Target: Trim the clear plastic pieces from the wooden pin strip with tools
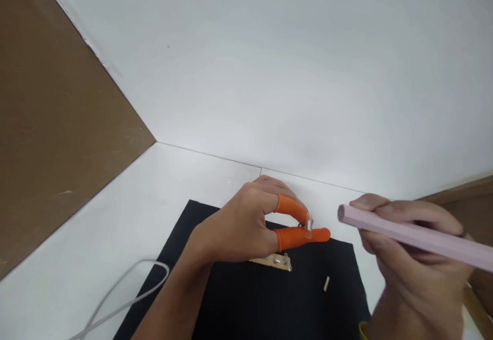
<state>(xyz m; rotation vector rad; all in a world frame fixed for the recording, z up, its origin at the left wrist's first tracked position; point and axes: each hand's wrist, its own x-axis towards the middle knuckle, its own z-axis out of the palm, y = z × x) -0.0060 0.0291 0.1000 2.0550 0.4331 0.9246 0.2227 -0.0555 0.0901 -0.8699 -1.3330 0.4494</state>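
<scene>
My left hand [246, 224] hovers over a black mat [269, 299]. Its thumb and forefinger wear orange finger cots and pinch a tiny clear piece [308, 225]. My right hand [412, 263] is closed around a long pale pink stick [416, 238], held like a pen with its blunt end pointing left toward the pinched piece. Under the left hand a small tan flat part [275, 262] lies on the mat. A short white bit [326, 283] rests on the mat nearer my right hand.
The mat lies on a white table [115, 237] set against a white wall. A brown board [57, 134] stands at the left. A white cable [123, 294] loops at the lower left. A brown surface [473, 201] shows at the right edge.
</scene>
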